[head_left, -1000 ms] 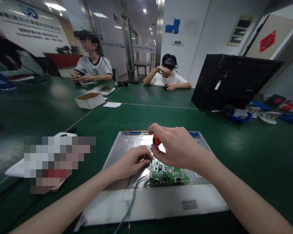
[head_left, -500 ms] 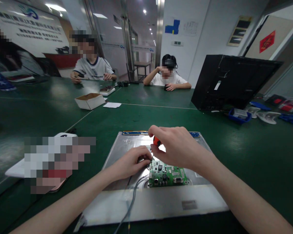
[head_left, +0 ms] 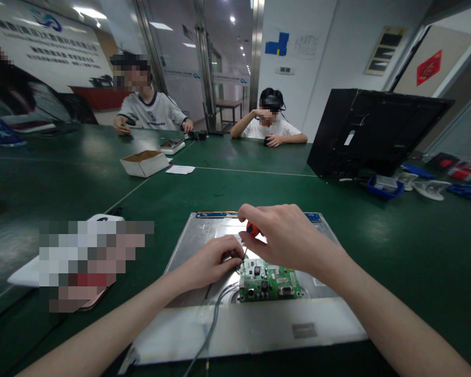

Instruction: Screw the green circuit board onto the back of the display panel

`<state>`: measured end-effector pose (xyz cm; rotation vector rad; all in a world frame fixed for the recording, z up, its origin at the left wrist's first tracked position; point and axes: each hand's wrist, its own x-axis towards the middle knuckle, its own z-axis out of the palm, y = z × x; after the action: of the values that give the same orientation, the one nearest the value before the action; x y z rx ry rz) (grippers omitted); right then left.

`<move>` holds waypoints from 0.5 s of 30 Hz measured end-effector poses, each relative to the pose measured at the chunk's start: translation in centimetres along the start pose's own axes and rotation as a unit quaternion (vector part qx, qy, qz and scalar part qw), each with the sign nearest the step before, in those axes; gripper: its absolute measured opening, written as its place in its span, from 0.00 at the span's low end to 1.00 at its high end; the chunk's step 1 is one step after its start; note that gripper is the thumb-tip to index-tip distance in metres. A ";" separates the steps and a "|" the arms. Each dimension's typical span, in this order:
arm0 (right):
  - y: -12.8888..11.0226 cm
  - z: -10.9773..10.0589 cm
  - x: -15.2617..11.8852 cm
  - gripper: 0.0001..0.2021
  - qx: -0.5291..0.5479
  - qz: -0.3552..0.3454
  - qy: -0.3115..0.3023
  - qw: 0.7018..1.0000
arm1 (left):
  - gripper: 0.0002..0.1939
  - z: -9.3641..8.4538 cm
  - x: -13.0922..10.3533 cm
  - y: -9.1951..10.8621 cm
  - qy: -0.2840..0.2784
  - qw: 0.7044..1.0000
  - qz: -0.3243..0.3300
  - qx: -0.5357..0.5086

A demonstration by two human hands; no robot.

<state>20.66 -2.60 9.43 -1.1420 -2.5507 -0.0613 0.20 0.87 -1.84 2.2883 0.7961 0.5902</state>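
Note:
My right hand (head_left: 286,233) is closed round the red-and-black handle of a screwdriver (head_left: 252,229), whose thin shaft points down at the upper left corner of a green circuit board (head_left: 269,280). Close to the shaft's tip, the fingers of my left hand (head_left: 220,256) are pinched together; what lies between them is too small to make out. The board sits on the metal back of a flat display panel (head_left: 180,251), which lies on the table. Grey cables (head_left: 214,319) run from the board's left side toward me.
A black monitor (head_left: 372,133) stands at the back right, near a blue tray (head_left: 384,187). Left of the panel lie phone-like items (head_left: 102,217), partly blurred out. An open white box (head_left: 145,163) and paper (head_left: 180,169) are farther back. Several people sit across the green table (head_left: 227,183).
My hands stay almost in place, the right fingers shifting slightly on the screwdriver handle. Across the table, the person at the left has moved one hand outward toward a small black object.

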 end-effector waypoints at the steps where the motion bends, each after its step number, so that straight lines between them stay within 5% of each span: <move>1: 0.0 0.0 0.0 0.05 0.002 0.002 -0.001 1.000 | 0.04 0.0 0.0 -0.1 0.002 1.000 0.001 0.003; 15: 0.1 -0.1 0.1 0.09 -0.012 0.001 -0.001 1.000 | 0.04 0.1 0.0 0.2 0.008 1.000 -0.005 -0.018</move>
<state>20.72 -2.51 9.51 -1.1540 -2.5579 -0.0897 0.37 0.73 -1.81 2.2495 0.7971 0.6135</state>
